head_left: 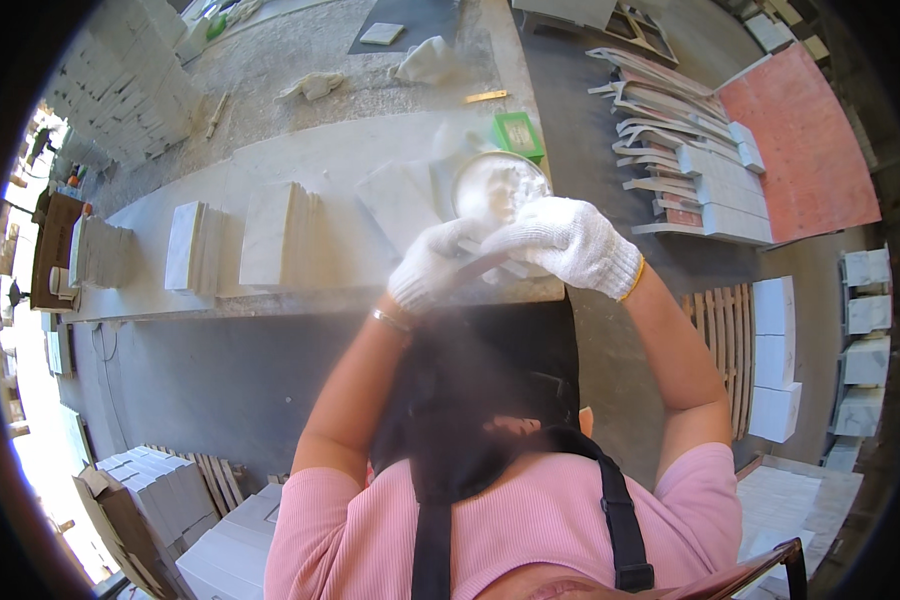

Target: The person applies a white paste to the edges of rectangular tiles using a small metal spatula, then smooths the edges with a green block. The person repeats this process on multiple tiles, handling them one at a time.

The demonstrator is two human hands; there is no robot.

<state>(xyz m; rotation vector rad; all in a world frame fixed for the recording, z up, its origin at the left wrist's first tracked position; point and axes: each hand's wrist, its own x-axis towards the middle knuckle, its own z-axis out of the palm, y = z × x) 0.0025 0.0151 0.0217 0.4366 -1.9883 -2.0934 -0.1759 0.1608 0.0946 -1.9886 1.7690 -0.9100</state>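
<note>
Both my hands wear white knit gloves and meet over the front edge of the worktable. My left hand (pixel 428 266) is closed around one end of a thin flat piece (pixel 478 266), seen nearly edge-on. At the other end my right hand (pixel 570 243) grips it, fingers bent toward the left hand. Haze blurs the piece, so its kind is unclear. Just beyond the hands sits a round bowl (pixel 488 187) of white powder, partly covered by my right glove. A green box (pixel 518 136) stands behind the bowl. Left of it lies a pale flat tile (pixel 395 205), faint in the dust.
Stacks of white marble-look tiles (pixel 270 233) stand along the worktable (pixel 345 140) to the left. Cloths (pixel 428 62) and a small yellow bar (pixel 486 97) lie farther back. Right of the table, white strips (pixel 650 130) and blocks rest beside a red board (pixel 800 140).
</note>
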